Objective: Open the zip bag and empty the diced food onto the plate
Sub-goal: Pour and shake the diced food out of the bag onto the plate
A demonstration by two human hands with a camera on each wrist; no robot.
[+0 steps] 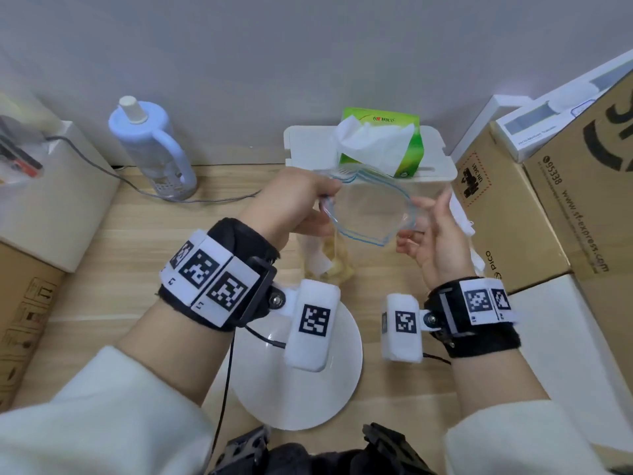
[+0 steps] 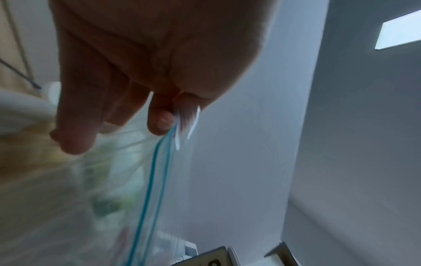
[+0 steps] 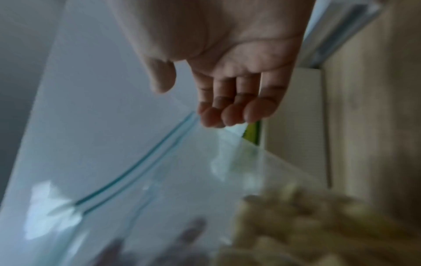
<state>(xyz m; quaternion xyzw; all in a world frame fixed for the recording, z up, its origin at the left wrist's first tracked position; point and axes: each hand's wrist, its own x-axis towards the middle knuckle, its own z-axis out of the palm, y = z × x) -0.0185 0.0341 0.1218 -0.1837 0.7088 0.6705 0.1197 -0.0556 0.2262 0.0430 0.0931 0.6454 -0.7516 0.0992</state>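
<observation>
Two steps, status: opening appears done; emptying not yet done.
Zip bag [image 1: 371,214]: held upright in the air above the desk, beyond the plate; its blue-lined mouth gapes in a wide loop.
Diced food [image 1: 337,264]: pale yellow pieces, all at the bottom of the bag; none on the plate.
Plate [image 1: 308,399]: white, on the desk nearest the person, bare where visible; partly hidden by the left wrist camera.
Left hand [image 1: 291,204]: thumb and forefinger pinch the bag's rim at the zip line; remaining fingers hang loose.
Right hand [image 1: 433,231]: palm up, fingers relaxed and lightly bent at the opposite rim; the wrist view shows no closed pinch.
Remaining work, judged: bring the bag over the plate and tip it out.
Desk [image 1: 144,248]: light wood grain.
Room: plain grey wall behind; white bottle [image 1: 150,145] and cable at left; green tissue box [image 1: 383,145] on a white container; cardboard boxes [image 1: 534,207] at right.
</observation>
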